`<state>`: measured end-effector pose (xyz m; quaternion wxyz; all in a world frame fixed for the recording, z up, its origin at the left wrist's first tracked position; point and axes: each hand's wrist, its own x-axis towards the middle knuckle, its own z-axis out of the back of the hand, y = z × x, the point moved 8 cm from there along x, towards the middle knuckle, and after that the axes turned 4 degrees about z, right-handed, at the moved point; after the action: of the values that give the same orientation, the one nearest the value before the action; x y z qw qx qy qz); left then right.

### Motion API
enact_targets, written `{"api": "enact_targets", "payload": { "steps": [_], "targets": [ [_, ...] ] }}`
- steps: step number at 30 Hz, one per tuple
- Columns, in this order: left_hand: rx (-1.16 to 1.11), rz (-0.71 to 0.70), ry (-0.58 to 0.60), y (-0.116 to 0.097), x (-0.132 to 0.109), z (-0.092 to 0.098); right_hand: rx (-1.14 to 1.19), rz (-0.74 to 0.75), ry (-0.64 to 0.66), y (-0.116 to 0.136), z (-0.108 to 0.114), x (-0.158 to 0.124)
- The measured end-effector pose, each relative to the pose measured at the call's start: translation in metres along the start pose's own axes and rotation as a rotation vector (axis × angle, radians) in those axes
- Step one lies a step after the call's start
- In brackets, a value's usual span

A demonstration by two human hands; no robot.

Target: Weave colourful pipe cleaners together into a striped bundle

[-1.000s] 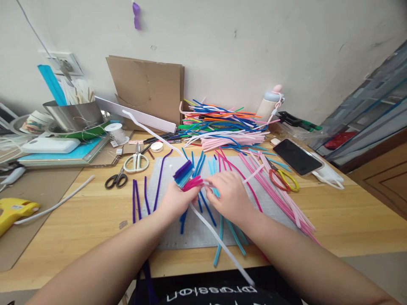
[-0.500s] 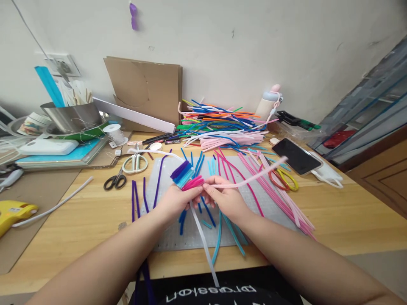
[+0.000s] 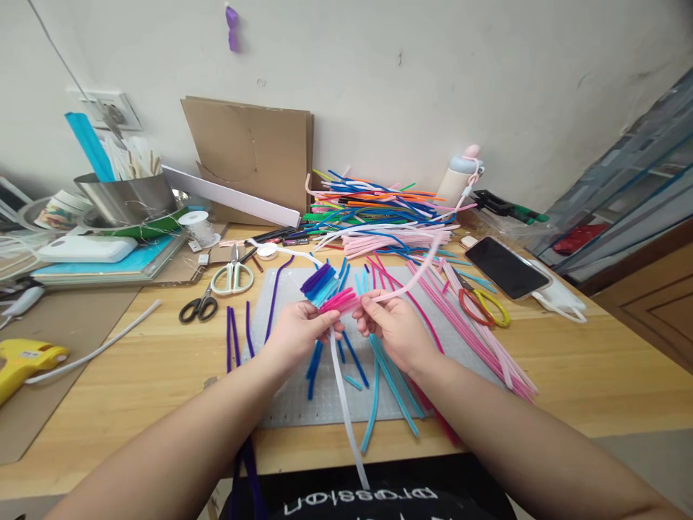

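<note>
Between the fingers of my left hand (image 3: 303,328) is a woven strip of pipe cleaners (image 3: 338,297), banded purple, blue, turquoise and pink. White pipe cleaners run through it; one white end (image 3: 346,404) hangs down toward my lap, another sticks out at the upper left. My right hand (image 3: 393,325) pinches a pale pink pipe cleaner (image 3: 414,282) just right of the strip, its free end curving up to the right. Both hands are above a grey cutting mat (image 3: 292,404) strewn with cut purple, blue, turquoise and pink pipe cleaners.
A heap of coloured pipe cleaners (image 3: 379,209) lies at the wall. Black scissors (image 3: 199,307) and white-handled scissors (image 3: 232,278) are at the left, red-yellow scissors (image 3: 484,307) and a phone (image 3: 507,267) at the right. A yellow glue gun (image 3: 32,361) rests far left.
My right hand has drawn slightly away from the left, and the pale pink pipe cleaner's free end has swung up and left. The woven strip has shifted a little to the right.
</note>
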<state>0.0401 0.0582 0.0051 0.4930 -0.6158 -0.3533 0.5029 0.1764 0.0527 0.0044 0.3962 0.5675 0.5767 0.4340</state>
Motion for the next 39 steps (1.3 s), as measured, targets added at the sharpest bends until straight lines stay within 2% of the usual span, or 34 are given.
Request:
{"api": "enact_targets", "payload": {
  "steps": [3, 5, 6, 8, 10, 12, 14, 18, 21, 23, 26, 29, 35, 39],
  "targets": [
    [0.009, -0.042, -0.06, -0.004, 0.002, 0.008, -0.116, -0.133, 0.092, -0.006, -0.003, -0.002],
    [0.036, -0.08, -0.098, -0.008, 0.002, 0.012, -0.374, -0.146, 0.187, -0.003, -0.004, -0.007],
    [0.057, -0.095, -0.117, -0.01, 0.002, 0.015, -0.541, -0.061, 0.2, 0.005, -0.003, -0.008],
    [0.105, -0.11, -0.147, -0.013, 0.002, 0.018, -0.859, 0.292, 0.119, 0.037, -0.002, -0.013],
    [0.145, -0.113, -0.139, -0.014, 0.002, 0.018, -1.072, 0.621, 0.023, 0.065, -0.007, -0.024],
    [0.169, -0.12, -0.083, -0.014, 0.003, 0.014, -1.223, 0.762, 0.014, 0.074, -0.014, -0.029],
    [0.163, -0.126, -0.035, -0.014, 0.004, 0.012, -1.356, 0.774, 0.043, 0.073, -0.019, -0.025],
    [0.176, -0.131, 0.028, -0.011, 0.005, 0.008, -1.435, 0.693, 0.138, 0.061, -0.02, -0.017],
    [0.139, -0.112, 0.109, -0.009, 0.005, 0.003, -1.228, 0.491, 0.323, 0.038, -0.017, -0.009],
    [0.076, -0.07, 0.138, -0.007, 0.005, 0.001, -1.02, 0.326, 0.382, 0.023, -0.014, -0.005],
    [-0.047, 0.001, 0.185, -0.005, 0.003, -0.004, -0.784, 0.184, 0.358, 0.013, -0.009, 0.0],
    [-0.14, 0.017, 0.232, -0.006, 0.002, -0.007, -0.679, 0.102, 0.343, 0.012, -0.01, 0.0],
    [0.006, -0.043, 0.315, -0.011, 0.001, -0.009, -0.548, -0.11, 0.354, 0.01, -0.01, -0.003],
    [0.093, -0.096, 0.282, -0.014, 0.003, -0.006, -0.488, -0.167, 0.336, 0.009, -0.01, -0.004]
  ]
}}
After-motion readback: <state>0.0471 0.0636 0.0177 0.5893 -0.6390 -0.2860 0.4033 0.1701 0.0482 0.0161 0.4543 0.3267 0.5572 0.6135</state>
